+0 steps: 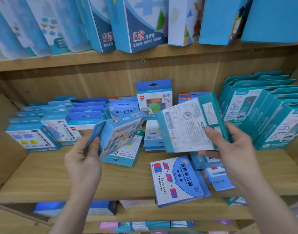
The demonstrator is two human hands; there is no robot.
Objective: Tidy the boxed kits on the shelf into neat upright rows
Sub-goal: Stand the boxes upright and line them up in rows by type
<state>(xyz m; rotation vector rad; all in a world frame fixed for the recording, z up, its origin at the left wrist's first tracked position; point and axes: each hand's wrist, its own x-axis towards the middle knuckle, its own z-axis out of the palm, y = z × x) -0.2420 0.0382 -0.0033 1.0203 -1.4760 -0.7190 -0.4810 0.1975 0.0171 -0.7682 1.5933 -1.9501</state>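
My left hand (84,159) grips a light blue boxed kit (118,134), tilted on its side above the wooden shelf (43,179). My right hand (229,149) holds a teal boxed kit (187,125) with its printed white back facing me, thumb on top. Below it a white and blue kit (176,179) lies flat at the shelf's front edge, with another flat kit (219,179) to its right. One kit (154,97) stands upright at the back centre. More kits lie flat under the held ones.
Rows of blue kits (60,119) stand at the left of the shelf. Teal boxes (266,112) stand in rows at the right. Tall boxes (141,26) fill the shelf above. Lower shelves (144,225) hold more goods. Bare wood shows at the front left.
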